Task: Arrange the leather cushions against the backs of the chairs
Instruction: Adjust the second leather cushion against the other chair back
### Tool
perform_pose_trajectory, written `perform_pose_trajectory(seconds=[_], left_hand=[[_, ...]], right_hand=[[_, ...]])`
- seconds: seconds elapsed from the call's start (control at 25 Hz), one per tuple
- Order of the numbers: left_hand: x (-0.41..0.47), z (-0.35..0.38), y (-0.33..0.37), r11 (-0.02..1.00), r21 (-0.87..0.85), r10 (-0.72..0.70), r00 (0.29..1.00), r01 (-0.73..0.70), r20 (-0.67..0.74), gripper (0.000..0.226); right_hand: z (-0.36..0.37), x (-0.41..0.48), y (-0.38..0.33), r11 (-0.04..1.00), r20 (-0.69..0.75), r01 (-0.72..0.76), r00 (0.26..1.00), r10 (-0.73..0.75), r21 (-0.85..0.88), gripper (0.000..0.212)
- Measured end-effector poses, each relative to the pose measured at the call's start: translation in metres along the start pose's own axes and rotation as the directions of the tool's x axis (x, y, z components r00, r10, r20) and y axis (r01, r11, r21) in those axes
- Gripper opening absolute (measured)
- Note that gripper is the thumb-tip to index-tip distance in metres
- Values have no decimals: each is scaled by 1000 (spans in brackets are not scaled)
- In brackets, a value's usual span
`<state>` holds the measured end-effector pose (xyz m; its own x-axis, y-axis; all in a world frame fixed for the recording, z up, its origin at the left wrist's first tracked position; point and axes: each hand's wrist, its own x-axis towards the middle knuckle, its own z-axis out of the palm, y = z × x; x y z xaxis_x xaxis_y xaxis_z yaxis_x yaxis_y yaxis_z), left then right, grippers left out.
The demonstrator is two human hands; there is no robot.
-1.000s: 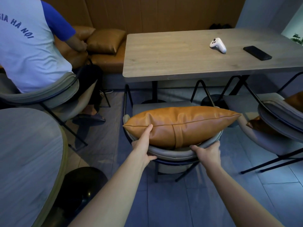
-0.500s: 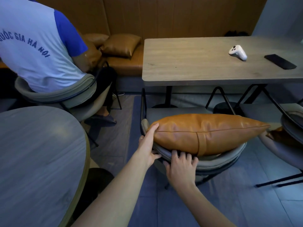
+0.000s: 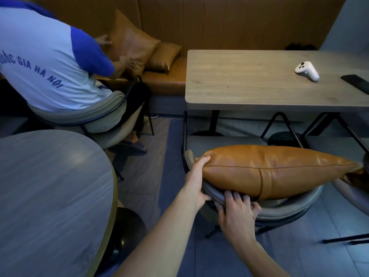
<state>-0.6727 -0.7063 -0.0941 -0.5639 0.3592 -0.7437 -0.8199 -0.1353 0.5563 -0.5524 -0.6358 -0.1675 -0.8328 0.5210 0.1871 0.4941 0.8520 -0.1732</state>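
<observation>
A long tan leather cushion [image 3: 275, 172] with a piped centre seam lies lengthwise along the top of the curved grey padded backrest of a black-framed chair [image 3: 283, 208], which stands just before the pale wood-grain rectangular surface [image 3: 249, 80]. The left hand [image 3: 196, 181] cups the cushion's left end, thumb on top and fingers curled beneath against the backrest; the right hand [image 3: 237, 211] grips the backrest rim, fingers spread, tips touching the cushion's underside. On that surface, well apart from the cushion, rest a white handheld controller [image 3: 306, 70] and a black phone [image 3: 357, 83].
</observation>
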Motion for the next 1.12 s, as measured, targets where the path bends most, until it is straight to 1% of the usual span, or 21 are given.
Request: perform_pose_trajectory(seconds=[0.16, 0.32, 0.4, 0.52, 0.64, 0.76, 0.84, 0.88, 0.96, 1.0, 1.04, 1.08, 1.12], left_hand=[[-2, 0, -1, 1000, -6, 13, 1000, -13, -7, 70], [-3, -2, -7, 1000, -17, 24, 999, -25, -21, 82], [-1, -3, -6, 999, -16, 29, 999, -30, -22, 85], [0, -6, -5, 999, -26, 19, 1000, -19, 4, 74], [-3, -5, -5, 1000, -19, 16, 1000, -16, 20, 63], [-6, -5, -4, 999, -37, 14, 1000, -14, 17, 60], [-8, -3, -7, 999, -34, 21, 1000, -22, -9, 67], [-9, -1, -9, 999, -15, 34, 999, -35, -31, 71], [-11, 3, -15, 994, 53, 104, 990, -99, -90, 71], [-12, 6, -16, 981, 113, 176, 974, -160, -141, 69], [-14, 7, -16, 953, 190, 274, 941, -237, -200, 68], [-16, 7, -14, 905, 284, 389, 888, -317, -248, 70], [-18, 6, -12, 826, 414, 511, 820, -384, -258, 72]], right_hand=[[1, 0, 1, 1000, 7, -7, 1000, 7, -17, 36], [2, -3, 0, 1000, 14, -14, 1000, 14, -18, 33], [2, -3, 0, 1000, 2, -8, 1000, 9, -27, 31], [4, -2, 1, 999, -7, -9, 1000, 9, -46, 31], [2, -2, -2, 999, 15, -21, 1000, 21, -35, 31], [2, -1, 0, 1000, 28, -29, 999, 29, -4, 30], [-1, -1, 6, 1000, 121, -19, 993, 18, 10, 33], [-3, 0, 9, 1000, 193, -13, 981, 11, 11, 36], [-10, 5, 18, 999, 306, 17, 952, -26, 31, 41], [-16, 8, 22, 997, 343, 23, 938, -47, 73, 42], [-24, 11, 27, 991, 386, 4, 921, -56, 134, 43], [-33, 15, 30, 975, 417, -33, 907, -63, 220, 43], [-44, 17, 33, 950, 452, -87, 890, -61, 301, 40]])
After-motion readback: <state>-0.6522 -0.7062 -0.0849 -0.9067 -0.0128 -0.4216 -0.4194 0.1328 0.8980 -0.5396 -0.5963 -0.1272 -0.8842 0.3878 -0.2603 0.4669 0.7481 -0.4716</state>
